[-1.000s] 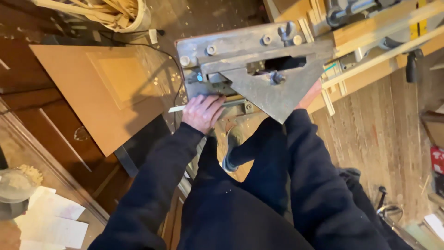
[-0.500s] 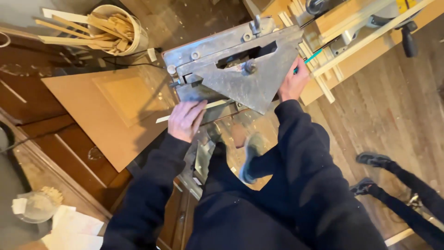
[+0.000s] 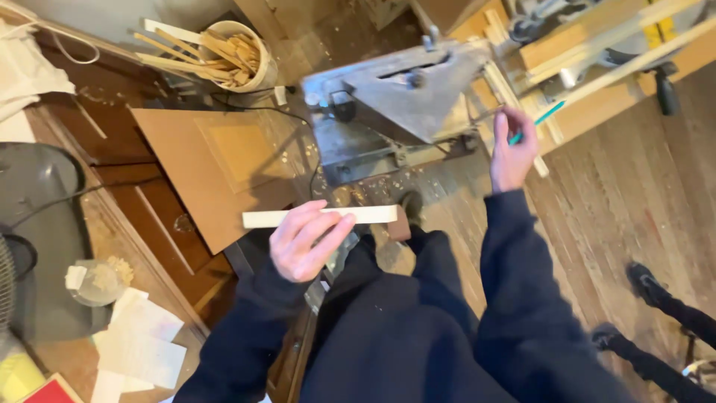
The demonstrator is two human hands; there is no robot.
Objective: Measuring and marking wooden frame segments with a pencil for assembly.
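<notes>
My left hand [image 3: 306,242] grips a short pale wood strip [image 3: 373,215], holding it level over the sawdust-strewn floor in front of me. My right hand [image 3: 513,149] is raised to the right of a grey metal saw table [image 3: 403,93] and pinches a teal pencil [image 3: 548,114]. The saw table stands just beyond both hands, its slotted top tilted in view. Both of my arms are in dark sleeves.
A bucket of wood offcuts [image 3: 231,52] stands at the back left. A brown panel [image 3: 212,168] leans beside dark wooden cabinet doors [image 3: 149,224]. Long timber lengths [image 3: 619,52] lie at the top right. Papers [image 3: 142,343] lie at bottom left. Another person's shoes [image 3: 645,287] are at right.
My left hand has pulled the wood strip off the saw table toward me. My right hand has left the table's edge and lifted with the pencil. The view has shifted down and left.
</notes>
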